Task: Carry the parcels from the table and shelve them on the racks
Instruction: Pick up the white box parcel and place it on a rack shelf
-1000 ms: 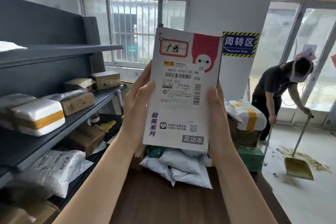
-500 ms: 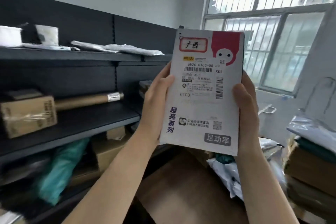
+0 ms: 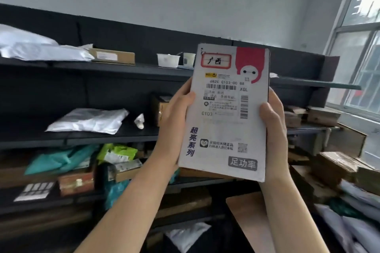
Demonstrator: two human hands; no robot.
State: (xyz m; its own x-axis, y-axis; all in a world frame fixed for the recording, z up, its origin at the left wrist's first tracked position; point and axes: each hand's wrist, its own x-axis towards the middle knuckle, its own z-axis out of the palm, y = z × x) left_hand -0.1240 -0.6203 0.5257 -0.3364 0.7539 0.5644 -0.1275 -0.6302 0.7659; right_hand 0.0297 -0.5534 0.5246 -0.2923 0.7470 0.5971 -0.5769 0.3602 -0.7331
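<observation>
— In front of the dark rack (image 3: pixel 123 72), what is being held up?

— A flat white parcel (image 3: pixel 224 113), upright, its printed label facing the camera. It stands before the rack's top and middle shelves, not touching either.

— How do the hands sit on it?

— The left hand (image 3: pixel 174 121) clasps the parcel's left edge, thumb on the front face near the barcode. The right hand (image 3: pixel 273 127) clasps the right edge, thumb likewise over the front. Both grips are closed around the parcel.

— What lies on the rack behind it?

— On the top shelf, left of the parcel, a grey poly bag (image 3: pixel 41 51) with a flat cardboard box (image 3: pixel 113 56) just beside it, then a white tub (image 3: pixel 167 60) and a small cup (image 3: pixel 188 58) close to the parcel's upper corner. On the middle shelf, a white poly bag (image 3: pixel 88 120) well to the left. Below that, a teal bag (image 3: pixel 59 159) and a green packet (image 3: pixel 117 153) among blurred boxes.

— And to the right of the parcel?

— Stacked cardboard boxes (image 3: pixel 333 164) near a window (image 3: pixel 359 57).
</observation>
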